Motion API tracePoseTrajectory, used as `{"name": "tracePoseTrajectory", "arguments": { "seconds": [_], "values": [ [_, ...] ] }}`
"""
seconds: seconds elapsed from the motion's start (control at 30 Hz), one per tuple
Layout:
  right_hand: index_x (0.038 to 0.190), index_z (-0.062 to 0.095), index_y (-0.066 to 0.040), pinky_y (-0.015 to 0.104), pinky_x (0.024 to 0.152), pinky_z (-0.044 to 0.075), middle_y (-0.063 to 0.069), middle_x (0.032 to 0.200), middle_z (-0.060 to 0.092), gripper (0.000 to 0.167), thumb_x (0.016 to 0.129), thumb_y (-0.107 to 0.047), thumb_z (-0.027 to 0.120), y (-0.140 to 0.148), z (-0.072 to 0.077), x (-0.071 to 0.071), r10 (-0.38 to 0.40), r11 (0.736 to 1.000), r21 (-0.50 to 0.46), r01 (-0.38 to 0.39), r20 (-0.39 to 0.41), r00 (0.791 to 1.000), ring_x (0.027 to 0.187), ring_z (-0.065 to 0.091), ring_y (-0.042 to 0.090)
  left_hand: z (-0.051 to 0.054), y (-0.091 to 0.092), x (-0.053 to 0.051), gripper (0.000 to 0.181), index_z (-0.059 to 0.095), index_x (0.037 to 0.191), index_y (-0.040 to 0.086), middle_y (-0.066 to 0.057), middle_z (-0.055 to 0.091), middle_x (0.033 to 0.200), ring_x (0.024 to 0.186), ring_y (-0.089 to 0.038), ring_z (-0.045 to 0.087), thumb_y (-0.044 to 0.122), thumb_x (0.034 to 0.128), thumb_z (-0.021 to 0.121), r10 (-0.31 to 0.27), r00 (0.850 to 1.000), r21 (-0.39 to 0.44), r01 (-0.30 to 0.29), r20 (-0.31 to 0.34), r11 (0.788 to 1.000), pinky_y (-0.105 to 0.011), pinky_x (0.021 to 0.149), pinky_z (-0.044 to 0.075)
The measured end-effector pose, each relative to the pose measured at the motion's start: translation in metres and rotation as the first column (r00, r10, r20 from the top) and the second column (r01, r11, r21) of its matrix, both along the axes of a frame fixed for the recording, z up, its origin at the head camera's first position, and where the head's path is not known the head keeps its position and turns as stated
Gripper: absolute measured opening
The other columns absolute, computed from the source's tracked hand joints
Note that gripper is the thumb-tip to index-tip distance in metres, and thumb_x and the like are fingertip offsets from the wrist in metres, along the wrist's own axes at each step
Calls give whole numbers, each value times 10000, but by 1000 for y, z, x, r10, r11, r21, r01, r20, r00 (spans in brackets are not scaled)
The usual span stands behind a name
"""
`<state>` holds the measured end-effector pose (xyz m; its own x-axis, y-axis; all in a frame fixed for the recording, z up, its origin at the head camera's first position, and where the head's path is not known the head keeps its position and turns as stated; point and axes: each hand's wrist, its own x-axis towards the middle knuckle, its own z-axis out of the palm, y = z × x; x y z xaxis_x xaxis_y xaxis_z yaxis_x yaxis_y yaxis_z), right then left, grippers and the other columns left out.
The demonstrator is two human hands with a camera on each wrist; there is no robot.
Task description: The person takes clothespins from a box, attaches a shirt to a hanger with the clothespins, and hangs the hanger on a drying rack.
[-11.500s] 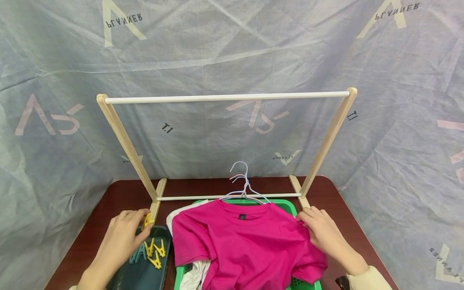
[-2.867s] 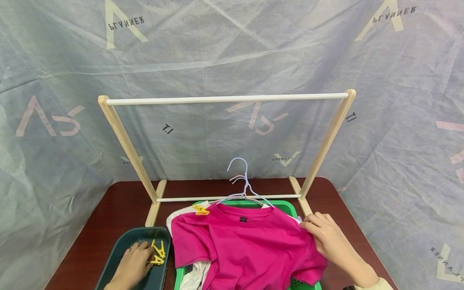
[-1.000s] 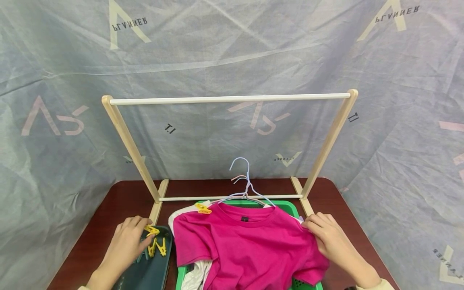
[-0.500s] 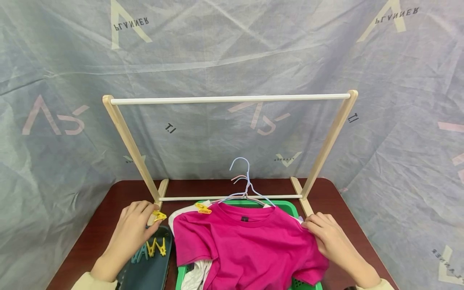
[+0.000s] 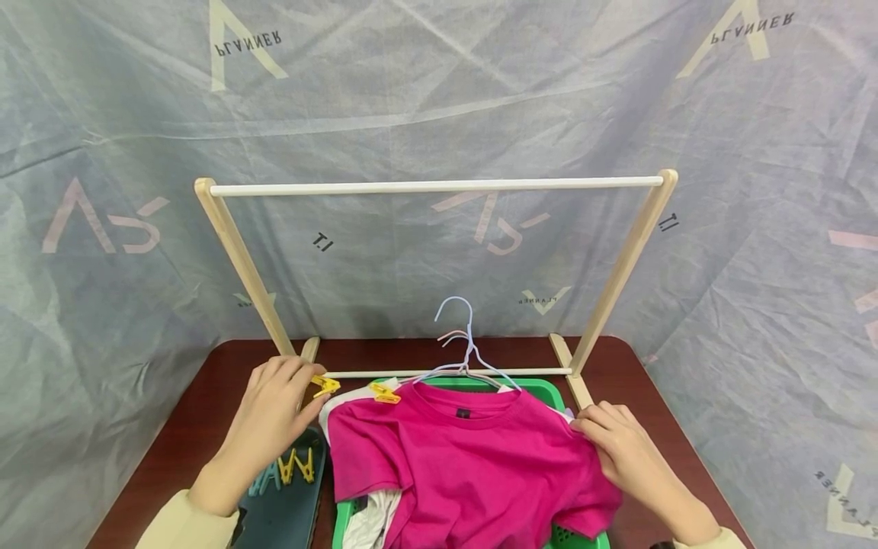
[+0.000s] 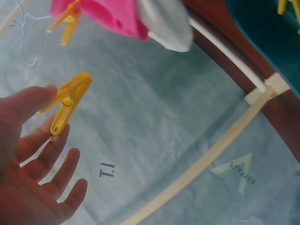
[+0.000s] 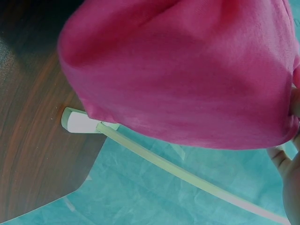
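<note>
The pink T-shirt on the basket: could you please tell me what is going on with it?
A person works with two bare hands. The left hand pinches a yellow clothespin, apart from the pink T-shirt. A second yellow clothespin sits on the shoulder nearer that hand. The right hand grips the shirt near its opposite shoulder. The shirt, on a hanger, lies over a green basket, not on the rack. More clothespins lie in a dark tray.
</note>
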<state>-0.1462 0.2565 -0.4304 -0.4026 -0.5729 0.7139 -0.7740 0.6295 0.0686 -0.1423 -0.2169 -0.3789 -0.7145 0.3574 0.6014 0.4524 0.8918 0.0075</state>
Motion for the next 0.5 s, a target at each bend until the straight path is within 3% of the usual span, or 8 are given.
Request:
{"name": "tracePoseTrajectory", "arguments": {
  "seconds": [0.13,0.5],
  "values": [
    [820,648,-127,277,732,316,-63,817,569,369,849,-34,292,0,-1,0,0,1000,-3,0,-10,1000,744,478,107,3,10,-2,388,622,986,86,-52,583,921,957,-271,491,206,661,797,-16,1000,13,16,-16,1000,-468,826,365],
    [815,652,-125,280,732,319,-63,816,573,376,872,-44,289,0,0,0,0,1000,-4,0,-27,1000,746,486,111,13,40,-6,390,615,995,102,-28,572,930,996,-245,497,234,676,797,-78,996,41,80,-51,996,-478,888,365]
  ]
}}
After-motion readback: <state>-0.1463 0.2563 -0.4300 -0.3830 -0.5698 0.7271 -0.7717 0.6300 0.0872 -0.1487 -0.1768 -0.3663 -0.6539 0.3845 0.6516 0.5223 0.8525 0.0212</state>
